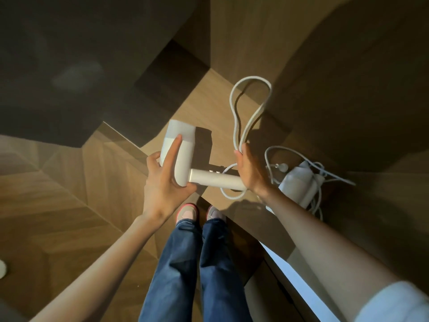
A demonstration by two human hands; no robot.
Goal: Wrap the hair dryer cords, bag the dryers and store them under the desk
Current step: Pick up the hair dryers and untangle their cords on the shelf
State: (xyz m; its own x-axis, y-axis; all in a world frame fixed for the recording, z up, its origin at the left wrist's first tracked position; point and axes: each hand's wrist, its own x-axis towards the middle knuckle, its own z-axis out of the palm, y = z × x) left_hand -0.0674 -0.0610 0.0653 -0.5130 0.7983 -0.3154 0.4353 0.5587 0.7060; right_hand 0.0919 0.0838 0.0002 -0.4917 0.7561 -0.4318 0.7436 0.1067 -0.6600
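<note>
A white hair dryer (183, 156) is held in the air over the desk edge, its handle (216, 181) pointing right. My left hand (163, 180) grips the dryer's body, index finger stretched along it. At the handle's end, my right hand (251, 169) pinches the white cord (249, 98), which rises from the fingers in a long loop. A second white hair dryer (299, 184) lies on the desk to the right, its loose cord and plug (282, 168) tangled around it.
The wooden desk (204, 105) stands against wooden wall panels at the right. Below the hands I see my jeans and shoes (188, 211) on the wood floor. A bright strip (299, 287) runs along the desk's near edge.
</note>
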